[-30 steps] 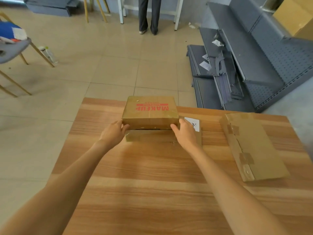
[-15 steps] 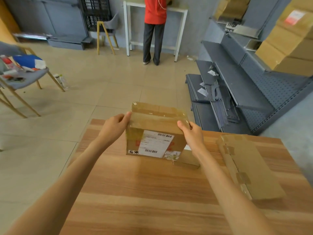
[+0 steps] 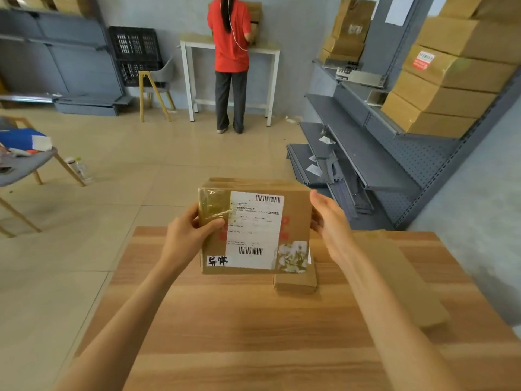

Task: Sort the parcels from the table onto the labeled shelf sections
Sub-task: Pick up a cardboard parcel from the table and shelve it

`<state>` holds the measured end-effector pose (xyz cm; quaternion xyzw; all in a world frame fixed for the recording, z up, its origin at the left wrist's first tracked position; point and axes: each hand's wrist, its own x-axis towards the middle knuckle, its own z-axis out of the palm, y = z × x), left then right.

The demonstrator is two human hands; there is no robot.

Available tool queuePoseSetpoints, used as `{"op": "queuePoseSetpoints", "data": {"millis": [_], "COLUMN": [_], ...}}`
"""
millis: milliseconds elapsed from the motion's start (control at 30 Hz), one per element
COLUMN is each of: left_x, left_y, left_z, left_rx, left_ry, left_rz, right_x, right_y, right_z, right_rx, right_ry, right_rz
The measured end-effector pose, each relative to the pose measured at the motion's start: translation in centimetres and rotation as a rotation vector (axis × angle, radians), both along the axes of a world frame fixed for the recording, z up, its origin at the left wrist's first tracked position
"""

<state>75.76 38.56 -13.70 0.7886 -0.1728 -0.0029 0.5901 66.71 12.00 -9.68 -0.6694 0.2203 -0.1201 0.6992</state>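
Head view, held parcel: the parcel (image 3: 253,230) is now lifted clear of the counter (image 3: 253,334) and tipped up so its shipping label (image 3: 255,230) faces the camera; one second ago it lay flat on a smaller box with its red-printed face up.

Head view, left hand: the left hand (image 3: 187,235) grips the parcel's left edge, thumb curled over the front onto the taped corner, the other fingers hidden behind.

Head view, right hand: the right hand (image 3: 328,221) lies against the parcel's right edge with the fingers nearly straight, pressing rather than wrapping.

Head view, handwritten tag: a small white tag (image 3: 217,261) with dark characters sits at the parcel's lower left corner, just beside the label.

Head view, left on counter: the small box (image 3: 294,282), just below and right of the parcel, is now uncovered; a flat carton (image 3: 406,280) lies further right of the parcel, blurred.

Head view, shelf: the grey shelf (image 3: 375,153) stands beyond and right of the parcel, cartons stacked on its upper levels; section labels are not legible.

Judgement: the label is likely being read to choose a section. Carrying to the shelf is not yet done; two parcels remain.
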Motion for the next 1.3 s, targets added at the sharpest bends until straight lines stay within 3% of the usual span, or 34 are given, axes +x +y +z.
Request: {"op": "queuePoseSetpoints", "data": {"millis": [167,367,500,700,1000,1300], "left_x": [-0.3,-2.5,-5.3,-10.4,-21.7,-36.4], "left_y": [-2.3,-7.2,-10.6,-15.2,-19.4,-17.4], "left_z": [1.9,4.8,6.4,8.6,11.2,12.8], "left_rx": [0.047,0.123,-0.111,-0.281,-0.254,-0.289], "left_ry": [0.061,0.006,0.139,0.299,0.355,0.324], "left_rz": [0.002,-0.092,-0.337,-0.605,-0.737,-0.879], "right_x": [-4.5,-9.3,-12.7,-19.1,-33.2,-49.8], "right_y": [-0.1,-2.1,-4.2,-5.7,-4.6,2.4], "right_z": [-0.8,-0.2,1.9,4.6,7.9,9.5], "right_rx": [-0.141,-0.152,-0.106,-0.093,-0.124,-0.284], "right_ry": [-0.023,-0.025,-0.058,-0.139,-0.209,-0.199], "right_rz": [0.07,-0.16,-0.308,-0.438,-0.647,-0.872]}}
